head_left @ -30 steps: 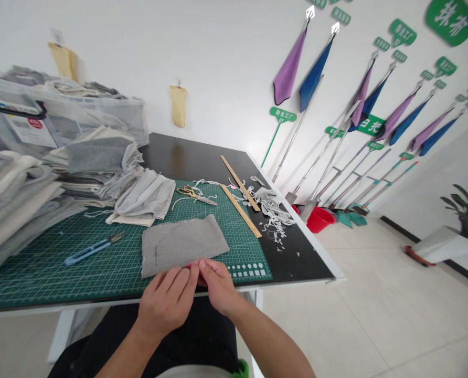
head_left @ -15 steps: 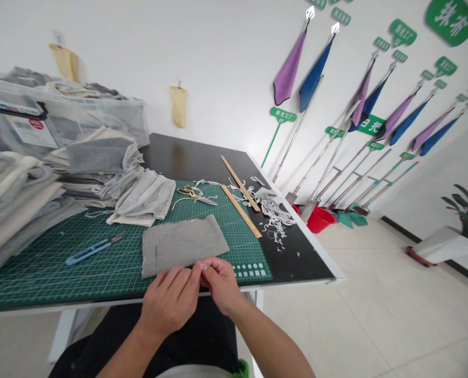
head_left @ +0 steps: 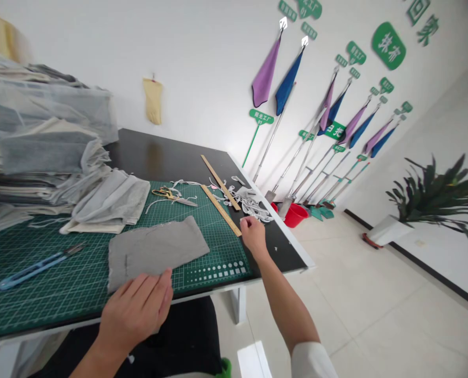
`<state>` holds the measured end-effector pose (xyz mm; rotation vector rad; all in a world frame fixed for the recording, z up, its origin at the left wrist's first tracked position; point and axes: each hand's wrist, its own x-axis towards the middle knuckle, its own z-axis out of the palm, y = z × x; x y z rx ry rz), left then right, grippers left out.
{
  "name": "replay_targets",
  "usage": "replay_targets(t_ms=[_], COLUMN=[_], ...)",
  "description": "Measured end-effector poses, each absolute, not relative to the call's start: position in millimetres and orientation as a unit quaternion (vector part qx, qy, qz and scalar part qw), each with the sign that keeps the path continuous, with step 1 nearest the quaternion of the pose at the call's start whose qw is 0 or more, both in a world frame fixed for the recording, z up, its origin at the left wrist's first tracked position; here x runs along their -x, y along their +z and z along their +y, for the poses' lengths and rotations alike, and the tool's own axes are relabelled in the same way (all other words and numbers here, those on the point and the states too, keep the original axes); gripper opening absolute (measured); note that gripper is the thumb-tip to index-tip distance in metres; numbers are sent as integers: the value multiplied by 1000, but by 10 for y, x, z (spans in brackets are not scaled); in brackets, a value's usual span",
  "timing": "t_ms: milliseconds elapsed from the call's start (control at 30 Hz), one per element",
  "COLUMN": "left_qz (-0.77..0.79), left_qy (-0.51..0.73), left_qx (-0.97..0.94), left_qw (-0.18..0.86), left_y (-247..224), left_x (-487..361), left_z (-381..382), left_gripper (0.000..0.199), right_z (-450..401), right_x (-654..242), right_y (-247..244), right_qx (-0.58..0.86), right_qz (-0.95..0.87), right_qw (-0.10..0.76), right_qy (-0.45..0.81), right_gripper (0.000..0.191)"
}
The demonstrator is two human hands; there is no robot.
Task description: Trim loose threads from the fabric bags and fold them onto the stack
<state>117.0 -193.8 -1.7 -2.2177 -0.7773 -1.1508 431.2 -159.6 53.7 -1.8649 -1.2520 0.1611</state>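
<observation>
One cloth (head_left: 155,247) is lying on the mat (head_left: 80,294), near the counter's (head_left: 275,260) front edge.
The left hand (head_left: 135,305) is overlapping its near side, grip impossible to tell; the right hand (head_left: 253,235), fingers curled together, is showing beside the scraps (head_left: 257,207); scissors (head_left: 173,195) are lying beyond.

Near cloth (head_left: 155,247): grey, short dark mark at left. Scraps (head_left: 253,203) at right: whitish. Mat (head_left: 88,278): green, white grid; white dots, squares at near right. Desk (head_left: 174,157): black, white edge. Scissors (head_left: 165,193): gold handles.
</observation>
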Motion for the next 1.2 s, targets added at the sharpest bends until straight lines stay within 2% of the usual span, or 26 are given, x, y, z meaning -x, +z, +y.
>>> replay_targets(t_ms=[133,233,400,667,800,967,1067,1200], left_qz=[-277,-274,-267,-323,-440,-613,-643,-656], left_qy=[-421,-419,-412,-431,-446,-324,-258,-258], left_qx=[823,822,828,807,754,700,706,702], left_qw=[262,271,269,241,197,173,148,101], left_y=[-36,-44,-70,-69,-162,-180,-104,-72], left_x=[-1158,-1148,-1145,-1079,-963,-901,-951,-1036], left_z=[-1909,-1898,-1893,-1931,-1922,-1915,-1920,-1871], left_gripper=[28,24,21,25,27,56,59,68], right_z=[-1462,-1418,-1384,-1570,-1684,-1699,-1631,-1501], right_x=[-4678,-4842,-4965,-4568,-4013,-3434,-3307,-3306], right_y=[526,455,423,479,434,385,405,417], right_qx=[819,850,868,814,717,691,707,728], right_qz=[-478,-473,-473,-555,-679,-710,-697,-679], right_qw=[316,233,151,153,153,135,120,93], right_qy=[0,-2,-13,-72,-44,-20,-13,24], right_gripper=[18,25,27,31,35,44,43,47])
